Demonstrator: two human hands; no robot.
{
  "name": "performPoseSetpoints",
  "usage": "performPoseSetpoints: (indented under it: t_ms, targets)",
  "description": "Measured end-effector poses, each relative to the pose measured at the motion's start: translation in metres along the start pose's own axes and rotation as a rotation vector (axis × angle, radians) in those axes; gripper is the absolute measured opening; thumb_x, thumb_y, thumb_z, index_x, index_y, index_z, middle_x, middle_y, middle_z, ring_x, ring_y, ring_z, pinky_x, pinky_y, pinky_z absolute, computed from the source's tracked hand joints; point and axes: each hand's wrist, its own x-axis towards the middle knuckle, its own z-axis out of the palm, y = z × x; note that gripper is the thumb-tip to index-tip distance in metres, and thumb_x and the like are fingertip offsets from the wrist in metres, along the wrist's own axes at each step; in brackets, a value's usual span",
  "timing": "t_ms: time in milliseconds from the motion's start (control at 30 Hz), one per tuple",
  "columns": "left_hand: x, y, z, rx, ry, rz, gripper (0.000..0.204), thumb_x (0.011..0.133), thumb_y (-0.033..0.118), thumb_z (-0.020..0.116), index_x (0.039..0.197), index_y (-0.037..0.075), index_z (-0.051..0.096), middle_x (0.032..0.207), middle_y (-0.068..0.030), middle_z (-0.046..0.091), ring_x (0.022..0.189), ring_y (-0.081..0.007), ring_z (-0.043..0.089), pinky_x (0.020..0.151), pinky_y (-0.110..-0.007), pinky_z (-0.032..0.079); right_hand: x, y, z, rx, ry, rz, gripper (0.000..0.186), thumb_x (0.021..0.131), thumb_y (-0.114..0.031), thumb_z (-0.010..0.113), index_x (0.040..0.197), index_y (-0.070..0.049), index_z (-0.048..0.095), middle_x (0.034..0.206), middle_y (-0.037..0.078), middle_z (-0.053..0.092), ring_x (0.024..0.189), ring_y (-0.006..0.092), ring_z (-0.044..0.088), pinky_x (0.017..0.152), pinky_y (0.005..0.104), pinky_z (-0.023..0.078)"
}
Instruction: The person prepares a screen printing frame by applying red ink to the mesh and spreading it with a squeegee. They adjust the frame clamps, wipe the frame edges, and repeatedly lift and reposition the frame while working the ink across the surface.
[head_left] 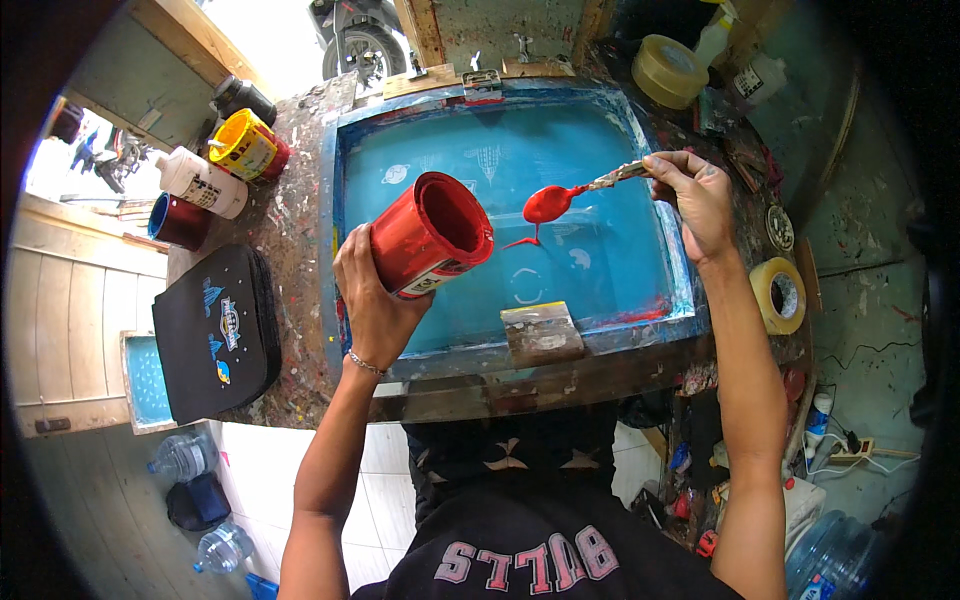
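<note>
Paint-spattered table (297,235) is supporting a blue-framed screen (615,285); left hand (378,305) is grasping a red can (408,245) near its left edge; right hand (706,205), by its right edge, is pinching a red-coated spoon (547,205).

The red paint (547,205) looks glossy, the table (298,240) rough.

Ahead of the torso in the black cloth shirt (520,500), both bare arms reach forward. On the torso's left, the left forearm (335,430) leans inward to the left grip (378,295), curled wide with fingers side by side. On the torso's right, the right forearm (750,380) ends in the right grip (690,195), pinched and farther from the torso.
</note>
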Motion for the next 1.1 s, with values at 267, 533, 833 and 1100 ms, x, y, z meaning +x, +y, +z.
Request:
performPoseSetpoints:
  t_ms: [267, 533, 833, 1100]
  targets:
    - [-0.004, -0.006, -0.005, 0.021, 0.008, -0.022, 0.109, 0.054, 0.013, 0.093, 0.146, -0.001, 0.036, 0.140, -0.0229, 0.047, 0.131, -0.0410, 0.044, 0.113, -0.050, 0.036, 0.000, -0.007, 0.023, -0.020, -0.074, -0.061, 0.007, 0.091, -0.005, 0.074, 0.095, 0.001, 0.074, 0.084, 0.003, 0.071, 0.070, 0.0074, 0.060, 0.066, 0.0220, 0.049]
    - [-0.005, -0.011, -0.011, 0.046, 0.041, -0.002, 0.108, 0.055, 0.015, 0.092, 0.146, -0.001, 0.036, 0.139, -0.0233, 0.048, 0.130, -0.0411, 0.046, 0.113, -0.050, 0.036, -0.002, -0.019, 0.034, -0.018, -0.074, -0.122, 0.007, 0.089, -0.005, 0.075, 0.093, 0.000, 0.075, 0.082, 0.004, 0.072, 0.069, 0.0083, 0.060, 0.065, 0.0232, 0.050]
    - [-0.002, 0.000, -0.010, 0.020, 0.027, -0.005, 0.107, 0.056, 0.014, 0.091, 0.146, -0.001, 0.036, 0.139, -0.0234, 0.047, 0.131, -0.0415, 0.044, 0.113, -0.050, 0.036, -0.010, -0.033, 0.014, -0.019, -0.021, -0.141, 0.007, 0.089, -0.005, 0.076, 0.093, 0.000, 0.075, 0.083, 0.004, 0.072, 0.070, 0.0076, 0.061, 0.066, 0.0226, 0.050]
    - [0.004, 0.007, -0.005, 0.042, 0.016, 0.007, 0.105, 0.058, 0.014, 0.090, 0.146, 0.000, 0.035, 0.140, -0.0233, 0.047, 0.132, -0.0422, 0.042, 0.114, -0.050, 0.035, -0.005, -0.045, 0.009, 0.024, -0.007, -0.128, 0.006, 0.090, -0.005, 0.074, 0.093, 0.000, 0.075, 0.083, 0.004, 0.072, 0.069, 0.0079, 0.061, 0.066, 0.0225, 0.050]
